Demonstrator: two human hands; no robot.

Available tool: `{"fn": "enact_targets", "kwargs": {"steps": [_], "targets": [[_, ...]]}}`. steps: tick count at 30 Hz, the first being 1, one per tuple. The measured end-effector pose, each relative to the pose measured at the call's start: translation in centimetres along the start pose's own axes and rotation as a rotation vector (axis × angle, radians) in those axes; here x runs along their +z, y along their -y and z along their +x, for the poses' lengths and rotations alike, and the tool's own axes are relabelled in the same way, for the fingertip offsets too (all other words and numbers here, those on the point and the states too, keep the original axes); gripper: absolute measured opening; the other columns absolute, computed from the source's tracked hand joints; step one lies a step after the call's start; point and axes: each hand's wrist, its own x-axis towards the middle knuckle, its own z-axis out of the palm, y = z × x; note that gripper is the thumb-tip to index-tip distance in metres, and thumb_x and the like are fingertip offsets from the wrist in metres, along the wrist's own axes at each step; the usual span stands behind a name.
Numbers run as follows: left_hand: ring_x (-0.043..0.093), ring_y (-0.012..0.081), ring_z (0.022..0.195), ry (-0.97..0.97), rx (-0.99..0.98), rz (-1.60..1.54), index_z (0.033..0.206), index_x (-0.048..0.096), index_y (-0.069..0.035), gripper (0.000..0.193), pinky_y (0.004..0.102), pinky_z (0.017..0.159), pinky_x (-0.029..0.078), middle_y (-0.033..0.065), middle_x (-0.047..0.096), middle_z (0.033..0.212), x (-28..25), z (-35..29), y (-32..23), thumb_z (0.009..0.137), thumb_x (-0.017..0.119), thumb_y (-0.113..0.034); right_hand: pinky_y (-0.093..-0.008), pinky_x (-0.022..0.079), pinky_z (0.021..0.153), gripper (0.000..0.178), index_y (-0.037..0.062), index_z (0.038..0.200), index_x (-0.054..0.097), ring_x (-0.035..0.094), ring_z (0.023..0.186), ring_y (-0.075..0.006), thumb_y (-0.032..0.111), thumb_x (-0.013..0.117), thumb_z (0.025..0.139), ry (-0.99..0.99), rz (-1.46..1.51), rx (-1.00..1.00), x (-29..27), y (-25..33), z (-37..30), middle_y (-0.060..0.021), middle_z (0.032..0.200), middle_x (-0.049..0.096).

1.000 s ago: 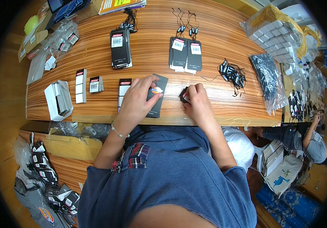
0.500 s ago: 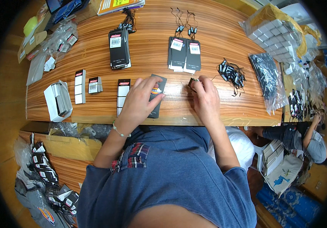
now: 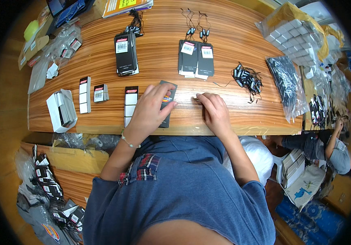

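Near the table's front edge, my left hand (image 3: 153, 104) lies over a dark grey hang tag (image 3: 168, 118), thumb and fingers holding it against the wood. A strip of white stickers with a black header (image 3: 131, 99) lies partly beneath that hand. To the right, my right hand (image 3: 214, 110) is closed, its fingertips pinching a small dark thing (image 3: 196, 98) that is mostly hidden. Farther back sit two fanned piles of black hang tags with cords (image 3: 189, 59) and a taller hang tag stack (image 3: 126, 55). A tangle of black cords (image 3: 247, 80) rests beyond my right hand.
At left are a white box of cards (image 3: 62, 110), another sticker strip (image 3: 85, 94) and a small stickered stack (image 3: 100, 93). On the right lie a bagged dark bundle (image 3: 285, 83) and a bag of small white boxes (image 3: 295, 38). Another person (image 3: 338, 149) sits at far right.
My right hand has moved slightly left and lower, turning so its small dark thing shows less. My left hand stays on the hang tag.
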Motion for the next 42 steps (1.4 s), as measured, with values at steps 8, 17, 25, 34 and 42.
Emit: {"fn": "enact_targets", "kwargs": {"steps": [8,17,25,34,42], "targets": [[0.053,0.0136,0.089,0.172,-0.067,-0.55,0.108,0.049,-0.002,0.031,0.0273,0.08,0.043,0.0056,0.055,0.096,2.1,0.5,-0.7,0.081,0.062,-0.008,-0.0215,0.043,0.073,0.044,0.0027,0.121,0.037,0.053,0.085,-0.0098,-0.007,0.052,0.081,-0.256,1.119,0.657,-0.9,2.4,1.4,-0.0078,0.096,0.056],[0.054,0.0103,0.094,0.404,-0.285,-1.385,0.112,0.05,-0.003,0.031,0.0267,0.081,0.047,0.005,0.055,0.105,5.7,1.0,0.3,0.087,0.058,-0.019,-0.0257,0.038,0.088,0.035,0.0017,0.117,0.042,0.049,0.099,-0.0129,-0.002,0.048,0.082,-0.288,1.344,0.734,-0.9,5.1,1.4,-0.0074,0.108,0.051],[0.054,0.0104,0.095,0.348,-0.257,-1.454,0.111,0.055,-0.001,0.036,0.0264,0.082,0.047,0.0057,0.058,0.108,5.4,0.9,-0.2,0.086,0.059,-0.025,-0.0321,0.03,0.097,0.037,0.0047,0.115,0.045,0.04,0.111,-0.0187,0.004,0.052,0.079,-0.328,1.22,0.66,-0.2,6.2,2.3,-0.0114,0.124,0.038],[0.06,0.0183,0.093,0.415,-0.318,-1.521,0.108,0.053,0.003,0.046,0.0308,0.081,0.051,0.011,0.06,0.098,5.6,1.1,0.8,0.084,0.06,-0.035,-0.0433,0.036,0.091,0.036,0.0065,0.08,0.049,0.048,0.108,-0.0345,0.018,0.077,0.061,0.057,0.392,0.074,-2.7,3.5,2.6,-0.0175,0.122,0.048],[0.061,0.0202,0.091,0.464,-0.342,-1.606,0.116,0.047,0.0,0.053,0.0291,0.077,0.053,0.0117,0.059,0.1,6.0,1.2,0.9,0.081,0.063,-0.037,-0.0374,0.045,0.078,0.033,0.005,0.075,0.049,0.056,0.092,-0.0324,0.013,0.077,0.06,0.039,0.428,0.147,-2.9,3.7,2.3,-0.0151,0.109,0.057]]}}
